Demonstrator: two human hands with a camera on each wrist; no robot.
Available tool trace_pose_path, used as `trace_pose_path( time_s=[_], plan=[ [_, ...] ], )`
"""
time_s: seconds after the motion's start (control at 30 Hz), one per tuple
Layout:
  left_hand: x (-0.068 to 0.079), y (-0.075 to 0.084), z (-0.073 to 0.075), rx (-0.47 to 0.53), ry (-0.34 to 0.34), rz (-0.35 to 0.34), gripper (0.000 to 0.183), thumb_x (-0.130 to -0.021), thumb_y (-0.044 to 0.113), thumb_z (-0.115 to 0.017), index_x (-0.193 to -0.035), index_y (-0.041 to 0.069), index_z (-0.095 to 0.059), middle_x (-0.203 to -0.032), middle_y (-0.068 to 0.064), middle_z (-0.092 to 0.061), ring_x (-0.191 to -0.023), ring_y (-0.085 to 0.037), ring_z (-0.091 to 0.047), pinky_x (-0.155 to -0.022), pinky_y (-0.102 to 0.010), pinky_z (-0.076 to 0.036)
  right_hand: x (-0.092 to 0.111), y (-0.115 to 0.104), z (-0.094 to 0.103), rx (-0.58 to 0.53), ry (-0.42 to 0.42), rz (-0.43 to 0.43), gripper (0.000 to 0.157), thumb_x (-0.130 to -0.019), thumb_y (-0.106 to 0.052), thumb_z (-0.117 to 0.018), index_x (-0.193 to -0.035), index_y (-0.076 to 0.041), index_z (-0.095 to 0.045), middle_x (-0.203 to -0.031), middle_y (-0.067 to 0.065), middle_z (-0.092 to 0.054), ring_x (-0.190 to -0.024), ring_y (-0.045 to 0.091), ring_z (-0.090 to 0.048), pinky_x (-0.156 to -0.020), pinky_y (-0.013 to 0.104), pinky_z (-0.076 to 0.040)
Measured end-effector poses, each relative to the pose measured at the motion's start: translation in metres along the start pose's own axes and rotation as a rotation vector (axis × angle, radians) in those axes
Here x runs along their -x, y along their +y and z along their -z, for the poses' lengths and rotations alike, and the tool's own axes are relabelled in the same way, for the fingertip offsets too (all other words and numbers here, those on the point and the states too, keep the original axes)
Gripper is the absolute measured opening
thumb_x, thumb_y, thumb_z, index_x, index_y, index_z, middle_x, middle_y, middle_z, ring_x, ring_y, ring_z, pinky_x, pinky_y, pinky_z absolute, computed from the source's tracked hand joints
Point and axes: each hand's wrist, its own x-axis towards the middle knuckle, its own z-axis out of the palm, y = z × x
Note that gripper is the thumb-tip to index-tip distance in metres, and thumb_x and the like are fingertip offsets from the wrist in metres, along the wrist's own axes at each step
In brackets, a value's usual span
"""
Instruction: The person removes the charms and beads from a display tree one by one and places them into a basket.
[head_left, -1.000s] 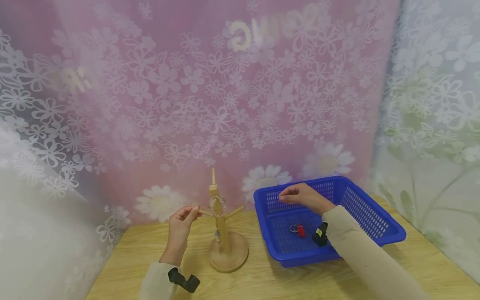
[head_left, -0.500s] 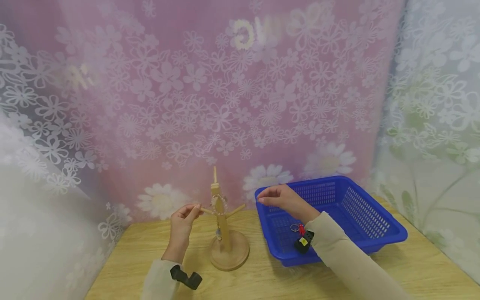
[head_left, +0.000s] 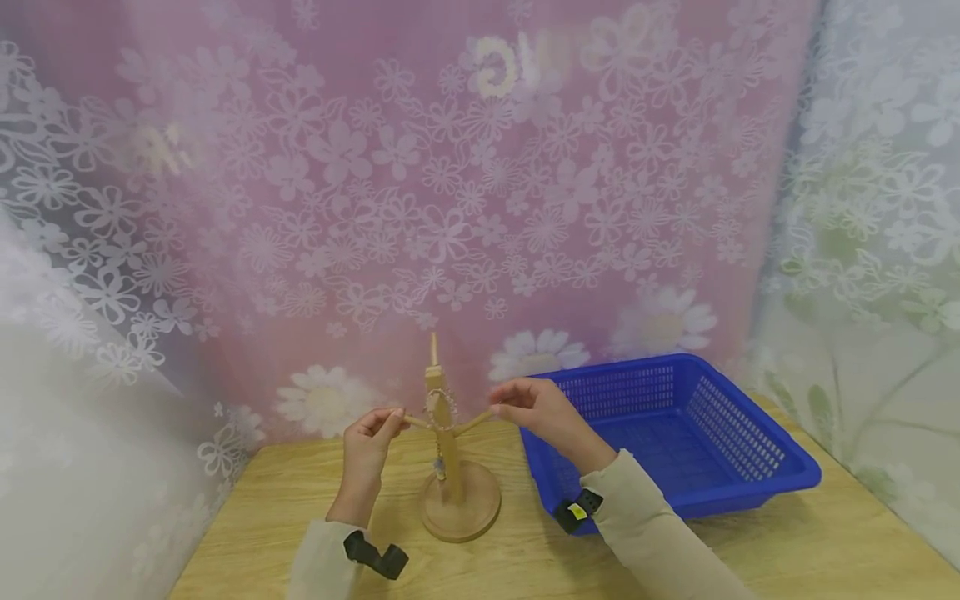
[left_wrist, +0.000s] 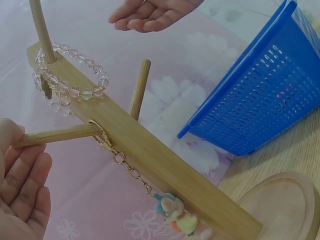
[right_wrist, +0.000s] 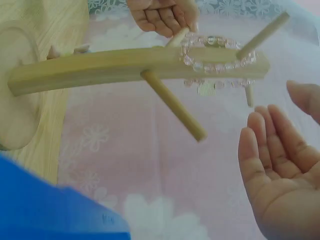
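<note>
Wooden stand stood on table near blue basket; left hand pinched one peg, right hand held nothing, thumb off fingers, by another peg, probably not touching. Uneven pull could tip it; a bump might shake bracelet loose.

a pale wooden, round-based peg stand is standing upright; a gold-chained, multicoloured figure keychain is hanging from its left peg, a pink-clear beaded bracelet higher.
</note>
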Motion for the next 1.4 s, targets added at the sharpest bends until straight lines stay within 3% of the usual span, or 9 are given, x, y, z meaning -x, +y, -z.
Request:
trace_pose_path(
  time_s=[0.23,0.53,0.9,1.03,1.13,1.23,1.4],
  plan=[
    [0.0,0.0,-0.002,-0.009,0.005,-0.005,0.022,-0.088,0.011,-0.067,-0.094,-0.01,-0.066,-0.073,0.008,-0.068,-0.069,-0.006,-0.065,-0.074,-0.022,-0.052,-0.001,-0.004,-0.018,0.062,0.081,-0.003,0.028,-0.088,-0.019,-0.068,-0.112,-0.005,-0.064,-0.109,0.01,-0.065,-0.098,0.022,-0.062,-0.085,0.038,-0.051],
    [0.003,0.002,-0.001,-0.016,0.005,0.005,0.028,-0.088,0.011,-0.067,-0.099,-0.014,-0.063,-0.073,0.008,-0.067,-0.069,-0.006,-0.065,-0.075,-0.022,-0.052,-0.005,-0.004,-0.038,0.043,0.184,0.05,0.023,-0.085,-0.009,-0.07,-0.106,-0.001,-0.066,-0.102,0.01,-0.067,-0.094,0.024,-0.064,-0.084,0.035,-0.052],
    [0.002,0.001,-0.001,-0.023,0.011,0.0,0.028,-0.089,0.01,-0.066,-0.1,-0.015,-0.063,-0.07,0.009,-0.067,-0.069,-0.005,-0.065,-0.075,-0.023,-0.052,-0.008,0.005,-0.053,0.02,0.248,0.106,0.022,-0.084,-0.007,-0.07,-0.104,0.001,-0.067,-0.098,0.015,-0.068,-0.091,0.025,-0.065,-0.08,0.031,-0.053],
    [0.002,0.0,-0.001,-0.028,0.017,0.007,0.027,-0.089,0.012,-0.067,-0.099,-0.013,-0.064,-0.07,0.009,-0.067,-0.069,-0.005,-0.065,-0.076,-0.025,-0.052,-0.008,0.006,-0.057,0.044,0.241,0.105,0.022,-0.084,-0.006,-0.07,-0.104,0.003,-0.066,-0.097,0.015,-0.068,-0.09,0.026,-0.066,-0.079,0.031,-0.054],
    [0.004,0.003,-0.001,-0.034,0.025,0.015,0.019,-0.088,0.012,-0.067,-0.093,-0.006,-0.068,-0.069,0.009,-0.067,-0.069,-0.005,-0.065,-0.076,-0.024,-0.051,-0.004,-0.006,-0.06,0.059,0.238,0.113,0.023,-0.084,-0.002,-0.068,-0.104,0.009,-0.065,-0.098,0.021,-0.067,-0.09,0.031,-0.065,-0.08,0.038,-0.054],
    [0.003,0.004,-0.001,-0.035,0.025,0.029,0.013,-0.089,0.012,-0.067,-0.089,-0.001,-0.069,-0.069,0.009,-0.067,-0.069,-0.006,-0.064,-0.076,-0.024,-0.051,-0.006,-0.005,-0.064,0.067,0.254,0.128,0.023,-0.084,-0.001,-0.067,-0.105,0.009,-0.064,-0.098,0.022,-0.068,-0.09,0.032,-0.065,-0.08,0.04,-0.054],
    [0.001,0.001,0.0,-0.022,0.019,0.029,0.017,-0.088,0.014,-0.068,-0.091,-0.002,-0.069,-0.07,0.008,-0.067,-0.07,-0.006,-0.065,-0.079,-0.026,-0.051,-0.014,0.009,-0.07,0.119,0.263,0.133,0.022,-0.086,-0.005,-0.068,-0.106,0.004,-0.066,-0.096,0.015,-0.069,-0.088,0.026,-0.066,-0.077,0.03,-0.054]
  ],
)
